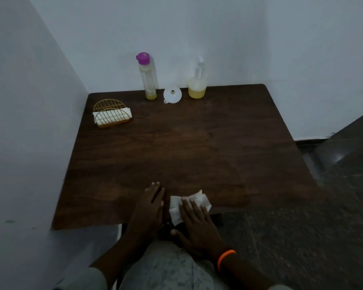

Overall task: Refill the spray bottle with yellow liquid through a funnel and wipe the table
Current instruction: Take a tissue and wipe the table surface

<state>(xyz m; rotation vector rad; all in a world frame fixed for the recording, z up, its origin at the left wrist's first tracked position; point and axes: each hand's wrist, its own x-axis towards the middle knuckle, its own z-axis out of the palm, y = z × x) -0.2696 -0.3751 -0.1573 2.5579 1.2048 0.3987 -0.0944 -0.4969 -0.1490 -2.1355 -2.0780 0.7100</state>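
A white tissue (176, 210) lies crumpled at the near edge of the dark wooden table (197, 143). My right hand (197, 227) presses flat on the tissue, fingers spread over it. My left hand (151, 206) rests flat on the table just left of the tissue, holding nothing. At the back edge stand the spray bottle (197, 82), partly filled with yellow liquid, and a tall clear bottle (147, 76) with a purple cap and a little yellow liquid at its bottom. A white funnel (172, 94) lies between them, its wide mouth facing up.
A gold wire napkin holder (111, 114) with white napkins stands at the table's back left. Walls close in behind and on the left. Dark floor lies to the right of the table.
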